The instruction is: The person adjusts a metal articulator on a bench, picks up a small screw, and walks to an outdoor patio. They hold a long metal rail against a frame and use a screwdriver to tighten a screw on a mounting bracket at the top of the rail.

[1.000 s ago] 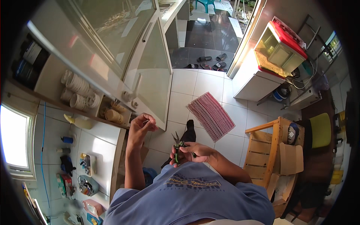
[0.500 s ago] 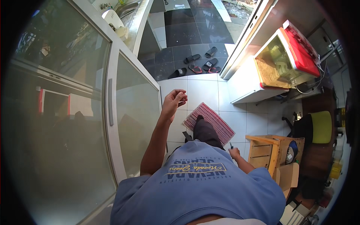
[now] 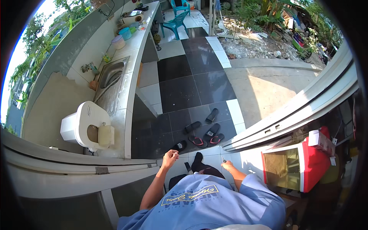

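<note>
My left hand is raised just inside the doorway, its fingers curled into a pinch. A small pale spot shows at the fingertips, too small to name. My right hand is closed on a thin, small object that pokes out ahead of the fingers; its kind is unclear. Between the hands, my foot in a dark sock is on the white tiles. Ahead lie several slippers: a black slide nearest my left hand, a red-strapped pair with one flip-flop at the left, and other black slides beyond.
A counter with a metal sink runs along the left, a white appliance at its near end. Sliding door frames flank me. A red-lidded glass tank stands at the right. Farther off are a teal chair and rubble.
I have moved forward to the doorway, and the view has lifted to the outdoor area. The striped mat has left view. Both hands stay closed; the left appears lower.
</note>
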`<act>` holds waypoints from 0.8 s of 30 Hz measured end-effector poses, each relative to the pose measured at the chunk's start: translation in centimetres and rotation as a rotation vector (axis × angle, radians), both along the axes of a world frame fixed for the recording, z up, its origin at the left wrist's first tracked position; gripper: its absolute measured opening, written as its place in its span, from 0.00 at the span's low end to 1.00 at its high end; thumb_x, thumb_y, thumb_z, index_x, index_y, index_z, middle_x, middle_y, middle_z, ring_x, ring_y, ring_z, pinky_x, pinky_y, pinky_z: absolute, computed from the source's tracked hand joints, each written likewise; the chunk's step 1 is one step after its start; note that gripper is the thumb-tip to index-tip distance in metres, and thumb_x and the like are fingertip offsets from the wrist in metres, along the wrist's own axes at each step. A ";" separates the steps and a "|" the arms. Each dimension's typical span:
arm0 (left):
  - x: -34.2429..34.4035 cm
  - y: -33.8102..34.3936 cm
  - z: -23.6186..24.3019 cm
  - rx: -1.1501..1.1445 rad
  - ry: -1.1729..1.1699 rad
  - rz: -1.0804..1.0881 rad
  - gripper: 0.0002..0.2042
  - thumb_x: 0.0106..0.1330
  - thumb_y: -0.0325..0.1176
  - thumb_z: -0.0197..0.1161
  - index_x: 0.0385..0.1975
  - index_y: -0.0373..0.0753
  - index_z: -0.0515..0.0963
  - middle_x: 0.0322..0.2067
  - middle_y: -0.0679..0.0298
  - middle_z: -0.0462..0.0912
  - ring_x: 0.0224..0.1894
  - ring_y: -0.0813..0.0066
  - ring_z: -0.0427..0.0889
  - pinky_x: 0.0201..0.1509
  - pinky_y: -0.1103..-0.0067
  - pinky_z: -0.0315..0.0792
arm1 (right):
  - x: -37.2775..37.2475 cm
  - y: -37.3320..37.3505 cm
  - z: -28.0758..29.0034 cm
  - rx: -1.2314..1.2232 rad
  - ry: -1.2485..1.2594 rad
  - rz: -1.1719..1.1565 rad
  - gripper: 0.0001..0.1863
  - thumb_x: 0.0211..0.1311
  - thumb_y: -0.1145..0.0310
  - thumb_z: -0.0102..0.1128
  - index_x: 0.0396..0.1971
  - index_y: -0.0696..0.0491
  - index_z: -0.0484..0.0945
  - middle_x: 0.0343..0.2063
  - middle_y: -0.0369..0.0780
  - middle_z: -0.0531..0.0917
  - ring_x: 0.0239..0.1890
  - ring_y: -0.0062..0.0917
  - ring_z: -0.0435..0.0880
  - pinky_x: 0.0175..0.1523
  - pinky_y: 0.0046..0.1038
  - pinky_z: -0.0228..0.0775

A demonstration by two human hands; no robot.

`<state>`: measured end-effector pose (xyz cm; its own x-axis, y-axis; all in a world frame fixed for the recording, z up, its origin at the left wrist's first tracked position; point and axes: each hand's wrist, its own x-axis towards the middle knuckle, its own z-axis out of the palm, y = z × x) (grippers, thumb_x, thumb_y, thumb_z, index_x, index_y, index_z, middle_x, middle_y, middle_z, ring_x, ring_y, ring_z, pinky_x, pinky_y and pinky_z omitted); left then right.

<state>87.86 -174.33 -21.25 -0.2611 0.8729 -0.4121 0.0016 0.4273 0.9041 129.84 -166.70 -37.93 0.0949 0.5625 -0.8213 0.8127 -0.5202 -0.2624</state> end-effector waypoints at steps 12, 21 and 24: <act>-12.3 7.3 -18.4 -1.080 -0.137 0.321 0.11 0.68 0.37 0.58 0.38 0.37 0.82 0.33 0.57 0.86 0.34 0.66 0.85 0.37 0.73 0.80 | -28.6 62.0 21.8 0.928 0.241 0.369 0.18 0.61 0.58 0.59 0.37 0.60 0.77 0.40 0.55 0.83 0.46 0.51 0.81 0.52 0.46 0.73; -31.2 60.1 -28.0 -0.743 0.063 0.217 0.12 0.66 0.38 0.55 0.36 0.40 0.85 0.35 0.56 0.88 0.40 0.57 0.87 0.45 0.67 0.80 | -12.9 62.0 -11.9 -0.032 -0.273 0.013 0.25 0.60 0.52 0.53 0.45 0.57 0.84 0.50 0.52 0.82 0.54 0.48 0.80 0.58 0.40 0.73; -39.5 83.1 -26.2 -0.373 0.534 0.073 0.12 0.63 0.40 0.57 0.36 0.41 0.85 0.33 0.51 0.86 0.41 0.51 0.86 0.46 0.66 0.79 | -14.2 66.4 -8.3 -0.218 -0.248 -0.097 0.26 0.59 0.52 0.55 0.46 0.58 0.83 0.49 0.52 0.82 0.54 0.48 0.81 0.57 0.40 0.73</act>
<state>48.38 -91.21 -47.46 -0.5671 0.6688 -0.4807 0.3686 0.7280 0.5781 115.69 -100.29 -46.18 0.3513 0.3552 -0.8663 0.7818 -0.6204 0.0627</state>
